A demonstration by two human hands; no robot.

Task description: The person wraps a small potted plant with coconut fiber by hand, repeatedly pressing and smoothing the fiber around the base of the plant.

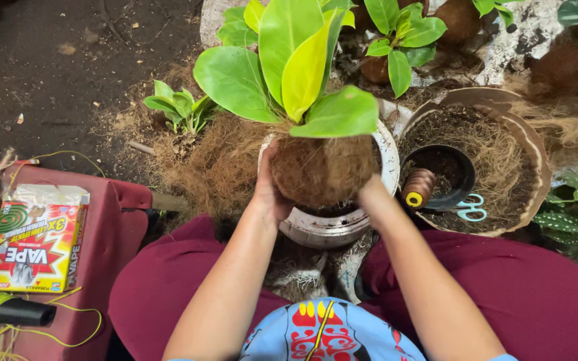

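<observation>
Both hands, left hand (pixel 269 190) and right hand (pixel 371 190), grasp the fibre-wrapped root ball (pixel 319 170); thread spool (pixel 417 188) at 3 o'clock unused, binding remains.

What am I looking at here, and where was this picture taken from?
No machine here: a camera worn on a person's head looks down at their own two bare arms and lap. The left hand and the right hand cup a round brown ball of coconut fibre from either side; a plant with broad green and yellow leaves grows out of it. The ball sits over a worn white round pot. To the right, a brown basin holds loose fibre, a small black pot, a spool of brown thread and teal-handled scissors. To the left lies a colourful cardboard box on a red surface.
</observation>
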